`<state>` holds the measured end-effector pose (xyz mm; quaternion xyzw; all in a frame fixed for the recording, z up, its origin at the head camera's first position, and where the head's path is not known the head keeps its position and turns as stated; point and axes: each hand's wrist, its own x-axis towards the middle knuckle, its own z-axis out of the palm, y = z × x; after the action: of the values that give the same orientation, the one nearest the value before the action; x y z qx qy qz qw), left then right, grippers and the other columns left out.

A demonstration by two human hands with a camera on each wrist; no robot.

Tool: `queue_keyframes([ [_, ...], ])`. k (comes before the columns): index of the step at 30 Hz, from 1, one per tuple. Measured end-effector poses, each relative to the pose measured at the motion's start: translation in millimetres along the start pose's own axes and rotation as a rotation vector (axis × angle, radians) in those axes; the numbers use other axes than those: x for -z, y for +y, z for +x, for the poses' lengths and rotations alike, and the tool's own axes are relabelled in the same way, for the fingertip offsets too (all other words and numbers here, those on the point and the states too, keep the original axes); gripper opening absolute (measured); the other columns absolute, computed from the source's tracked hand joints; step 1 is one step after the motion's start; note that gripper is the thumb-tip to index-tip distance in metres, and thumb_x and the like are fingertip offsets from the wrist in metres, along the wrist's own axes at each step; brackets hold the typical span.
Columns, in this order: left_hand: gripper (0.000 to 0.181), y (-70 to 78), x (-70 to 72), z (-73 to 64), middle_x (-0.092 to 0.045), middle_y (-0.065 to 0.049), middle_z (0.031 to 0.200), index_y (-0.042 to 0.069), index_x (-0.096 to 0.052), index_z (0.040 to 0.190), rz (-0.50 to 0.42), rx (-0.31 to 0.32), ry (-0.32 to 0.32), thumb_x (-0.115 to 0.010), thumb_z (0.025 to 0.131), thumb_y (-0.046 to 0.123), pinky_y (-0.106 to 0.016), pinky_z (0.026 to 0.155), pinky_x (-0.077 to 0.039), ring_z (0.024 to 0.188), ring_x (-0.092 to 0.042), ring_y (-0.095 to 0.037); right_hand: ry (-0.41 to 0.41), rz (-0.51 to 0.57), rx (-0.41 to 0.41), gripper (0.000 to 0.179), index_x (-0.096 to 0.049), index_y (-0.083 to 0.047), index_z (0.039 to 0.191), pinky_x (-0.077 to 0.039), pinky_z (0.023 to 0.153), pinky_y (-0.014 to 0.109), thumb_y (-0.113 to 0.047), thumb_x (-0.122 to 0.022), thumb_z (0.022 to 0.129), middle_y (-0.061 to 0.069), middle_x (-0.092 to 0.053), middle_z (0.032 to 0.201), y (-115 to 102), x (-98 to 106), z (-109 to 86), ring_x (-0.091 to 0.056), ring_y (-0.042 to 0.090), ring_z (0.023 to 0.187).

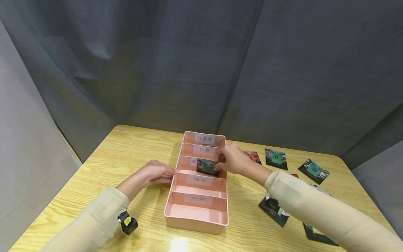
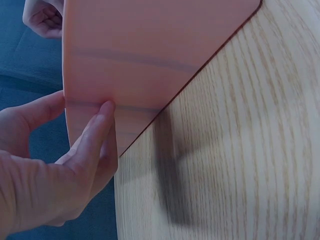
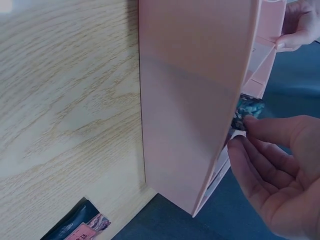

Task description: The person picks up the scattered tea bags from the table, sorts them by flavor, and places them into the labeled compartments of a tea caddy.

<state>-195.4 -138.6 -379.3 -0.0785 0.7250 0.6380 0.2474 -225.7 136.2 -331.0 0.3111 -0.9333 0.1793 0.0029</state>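
Observation:
A pink box (image 1: 196,224) with several compartments in a row stands on the table, each with a white paper label in Chinese characters. My right hand (image 1: 231,159) pinches a dark tea packet (image 1: 207,167) with a green pattern between thumb and fingers, over the middle compartment. In the right wrist view, the packet (image 3: 248,109) overlaps the box's rim, its lower part hidden by the wall. At the box's left side is my left hand (image 1: 157,172). In the left wrist view, its fingertips (image 2: 107,107) press the outer wall while the thumb touches the rim.
To the box's right lie more dark packets: one with a green label (image 1: 276,157), another green-labelled packet (image 1: 314,170), a red-labelled packet (image 1: 253,157) and others partly under the right sleeve (image 1: 315,206). A grey curtain (image 1: 201,70) hangs behind the wooden table (image 1: 138,143).

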Motion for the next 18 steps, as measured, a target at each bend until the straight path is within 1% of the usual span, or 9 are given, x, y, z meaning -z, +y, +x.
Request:
queue_keyframes([
  [6, 0.032, 0.7, 0.0, -0.6, -0.075, -0.012, 0.091, -0.015, -0.060, 0.112, -0.007, 0.005, -0.001, -0.065, 0.089, 0.006, -0.029, 0.083, -0.062, 0.085, -0.072, -0.016, 0.014, 0.004, 0.006, 0.011, -0.069, -0.010, 0.072, -0.049, 0.051, 0.016, -0.008, -0.079, 0.076, 0.001, -0.068, 0.067, 2, 7, -13.3, -0.057, 0.004, 0.059],
  [11, 0.033, 1.3, 0.1, -1.1, -0.075, -0.009, 0.088, -0.015, -0.060, 0.112, -0.012, 0.014, 0.003, -0.065, 0.089, 0.007, -0.029, 0.083, -0.062, 0.083, -0.072, -0.015, 0.038, -0.010, 0.013, 0.010, -0.071, -0.008, 0.074, -0.052, 0.053, 0.015, -0.009, -0.080, 0.075, 0.001, -0.069, 0.068, 11, 12, -27.0, -0.058, 0.003, 0.060],
  [18, 0.033, 1.8, -0.2, -1.2, -0.074, -0.017, 0.098, -0.016, -0.059, 0.113, -0.014, 0.003, -0.009, -0.064, 0.089, 0.006, -0.030, 0.084, -0.062, 0.088, -0.072, -0.018, 0.036, 0.014, 0.013, 0.010, -0.072, -0.006, 0.079, -0.052, 0.053, 0.015, -0.011, -0.080, 0.076, 0.002, -0.071, 0.071, 29, 22, -49.2, -0.062, 0.005, 0.061],
])
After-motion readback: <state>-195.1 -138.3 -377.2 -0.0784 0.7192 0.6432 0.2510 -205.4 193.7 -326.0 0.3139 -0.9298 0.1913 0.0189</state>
